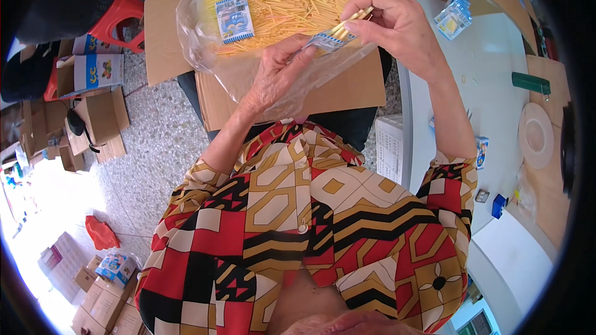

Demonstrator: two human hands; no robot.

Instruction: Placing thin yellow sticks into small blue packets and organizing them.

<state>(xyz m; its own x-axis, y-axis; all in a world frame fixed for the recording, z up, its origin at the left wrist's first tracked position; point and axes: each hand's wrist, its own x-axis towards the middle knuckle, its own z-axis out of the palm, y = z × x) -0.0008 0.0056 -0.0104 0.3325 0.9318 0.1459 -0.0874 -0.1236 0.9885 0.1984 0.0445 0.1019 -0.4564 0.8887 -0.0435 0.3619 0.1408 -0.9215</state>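
Observation:
My left hand (pixel 287 65) is closed on a small blue-and-white packet (pixel 329 41), held above the near edge of an open carton. Between the fingers of my right hand (pixel 392 28) are a few thin yellow sticks (pixel 352 23), their lower ends at the packet's mouth. How far they reach inside cannot be made out. Below both hands, a clear plastic liner (pixel 194 18) holds a heap of loose thin yellow and orange sticks (pixel 279 6). Another blue-and-white packet (pixel 235 19) lies flat on the heap's left side.
A pale table (pixel 490 56) runs along the right, bearing a stack of packets (pixel 454 17) and a green stapler-like tool (pixel 531 82). The carton's flap (pixel 167 31) sticks out left. A red stool (pixel 122 15) and several cardboard boxes (pixel 99 118) stand on the speckled floor.

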